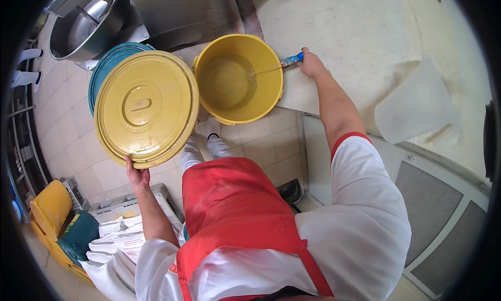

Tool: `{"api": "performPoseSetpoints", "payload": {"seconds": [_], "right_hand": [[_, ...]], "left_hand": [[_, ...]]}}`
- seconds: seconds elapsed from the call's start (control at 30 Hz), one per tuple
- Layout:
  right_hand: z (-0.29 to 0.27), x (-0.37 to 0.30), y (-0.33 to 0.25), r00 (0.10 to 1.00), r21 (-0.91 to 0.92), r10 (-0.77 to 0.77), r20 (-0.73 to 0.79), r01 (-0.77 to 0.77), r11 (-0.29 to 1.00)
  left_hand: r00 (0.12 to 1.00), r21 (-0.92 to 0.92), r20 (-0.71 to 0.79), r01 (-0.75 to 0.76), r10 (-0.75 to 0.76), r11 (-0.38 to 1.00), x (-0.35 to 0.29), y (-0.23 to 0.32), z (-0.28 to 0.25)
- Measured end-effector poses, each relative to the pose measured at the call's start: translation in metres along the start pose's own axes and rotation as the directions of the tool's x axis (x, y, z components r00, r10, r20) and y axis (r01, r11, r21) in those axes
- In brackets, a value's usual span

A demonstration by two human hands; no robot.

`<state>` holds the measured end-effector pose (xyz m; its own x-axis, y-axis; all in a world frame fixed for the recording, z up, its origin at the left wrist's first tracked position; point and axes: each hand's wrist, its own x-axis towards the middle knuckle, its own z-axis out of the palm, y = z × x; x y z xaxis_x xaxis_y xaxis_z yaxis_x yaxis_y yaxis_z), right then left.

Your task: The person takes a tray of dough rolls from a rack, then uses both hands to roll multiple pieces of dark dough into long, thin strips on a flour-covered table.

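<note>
My left hand (137,176) grips the near rim of a large round yellow lid (164,102), its recessed centre handle facing up and its surface wet in spots. To the right of the lid stands a deep yellow bucket (273,95), uncovered, with liquid low inside. At the bucket's right rim, my right hand (313,65) is closed round the end of a short blue-and-white nozzle-like thing (290,61). A thin stream runs from its tip into the bucket. My fingers partly hide this thing, so its exact kind is unclear.
A teal round container (110,61) sits partly under the lid. Beyond it is a steel mixer bowl (65,45). A pale worktop (344,19) spans the right, with a whitish sheet (417,105) on it. White sacks (112,256) and yellow bins (52,204) stand lower left. Another person's legs (25,78) show far left.
</note>
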<state>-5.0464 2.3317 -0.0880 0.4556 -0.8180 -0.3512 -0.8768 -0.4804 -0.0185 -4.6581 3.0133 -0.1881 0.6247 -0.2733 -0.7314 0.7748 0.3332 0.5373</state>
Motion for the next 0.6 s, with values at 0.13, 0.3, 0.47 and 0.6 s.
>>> {"api": "performPoseSetpoints", "payload": {"seconds": [0.13,0.3,0.47,0.6], "right_hand": [[-0.005,-0.035,-0.034,0.952,0.127,0.119,-0.280,-0.087,0.988],[0.021,-0.136,-0.054,0.939,0.251,0.040,-0.342,0.050,0.967],[0.102,-0.281,-0.004,0.996,0.154,0.062,0.070,-0.072,0.985],[0.146,-0.373,0.025,0.874,0.093,0.200,0.444,-0.267,0.959]], "left_hand": [[0.998,0.016,0.050,0.036,-0.037,0.999,0.012,0.000,-0.005],[0.989,0.023,0.140,0.040,-0.043,0.999,0.032,-0.009,-0.006],[0.988,0.022,0.150,0.023,-0.026,0.999,0.066,-0.026,0.011],[0.991,-0.065,0.137,0.018,-0.009,0.998,0.096,-0.036,0.004]]}}
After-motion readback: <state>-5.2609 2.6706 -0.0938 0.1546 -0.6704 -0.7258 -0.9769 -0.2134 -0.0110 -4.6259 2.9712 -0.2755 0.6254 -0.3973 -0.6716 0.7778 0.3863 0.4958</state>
